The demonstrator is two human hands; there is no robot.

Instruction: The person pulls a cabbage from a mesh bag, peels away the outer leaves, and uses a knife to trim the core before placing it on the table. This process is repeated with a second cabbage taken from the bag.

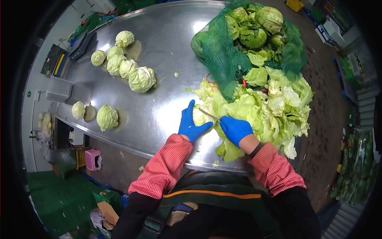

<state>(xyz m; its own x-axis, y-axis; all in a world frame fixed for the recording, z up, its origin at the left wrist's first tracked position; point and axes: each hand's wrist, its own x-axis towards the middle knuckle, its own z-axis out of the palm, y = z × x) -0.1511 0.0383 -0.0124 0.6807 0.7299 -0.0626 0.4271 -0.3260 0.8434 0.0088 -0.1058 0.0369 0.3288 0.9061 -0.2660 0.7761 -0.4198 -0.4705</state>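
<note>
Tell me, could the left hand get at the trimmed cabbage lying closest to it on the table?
Probably yes: only bare steel table lies between the left hand and that trimmed cabbage. But it grips the cabbage being cut while the right hand holds a knife, so it must let go first.

Steel table (159,99): long, rounded corners, with bright overhead glare on its far end.
Floor (328,119): brown, soiled and strewn with scraps, to the right of the table.
Wall (38,99): white, beyond the table's left end.
Green floor covering (51,195): below the table's near-left edge.
Pink plastic item (93,158): on the ground just beside that edge.
Yellow crate (295,4): past the table's far-right corner.
Bagged greens (354,171): stacked well to the table's right.
</note>
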